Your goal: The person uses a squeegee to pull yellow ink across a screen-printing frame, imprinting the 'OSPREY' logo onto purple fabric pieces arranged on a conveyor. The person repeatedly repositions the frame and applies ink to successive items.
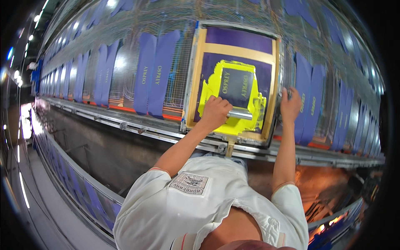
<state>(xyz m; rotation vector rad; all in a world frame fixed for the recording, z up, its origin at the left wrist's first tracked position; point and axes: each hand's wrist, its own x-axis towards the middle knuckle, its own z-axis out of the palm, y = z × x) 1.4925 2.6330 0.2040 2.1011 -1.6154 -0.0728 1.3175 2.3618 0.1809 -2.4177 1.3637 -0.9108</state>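
Note:
A screen-printing frame (pixel 275 83) lies in front of me, with bright yellow ink (pixel 211 92) spread thickly around a dark rectangle on its mesh. My left hand (pixel 216 111) is closed around a squeegee (pixel 240 113) with a silvery bar, which rests across the ink near the frame's close side. Just outside the frame's right edge is my right hand (pixel 290 104), its thumb and fingers apart and nothing seen in it. It is nearest to a purple fabric piece (pixel 303 100); whether it touches the frame's edge I cannot tell.
Purple fabric pieces (pixel 146 75) with yellow lettering lie in pairs along the long printing table, left and right of the frame. A metal rail (pixel 160 134) runs along the table's close edge. Another table with purple pieces (pixel 89 193) stands at the lower left.

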